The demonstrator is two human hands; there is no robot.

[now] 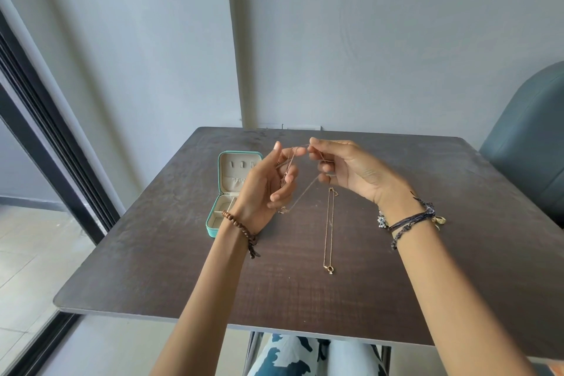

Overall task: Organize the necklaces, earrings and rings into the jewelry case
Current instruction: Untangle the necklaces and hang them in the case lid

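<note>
A thin gold necklace (302, 192) is stretched between both hands above the dark table (305, 293). My left hand (268, 189) has the chain draped over its fingers, and my right hand (351, 171) pinches the chain's top end. Its lower end trails down to the tabletop. A second gold necklace (329, 229) lies straight on the table below my hands, clasp toward me. The teal jewelry case (227, 192) stands open at the left, partly hidden by my left hand. Small earrings (382, 220) lie beside my right wrist.
A grey wall stands behind the table. A dark blue-grey chair (531, 143) is at the right. A black window frame (45, 143) runs along the left. My patterned lap shows under the table's near edge.
</note>
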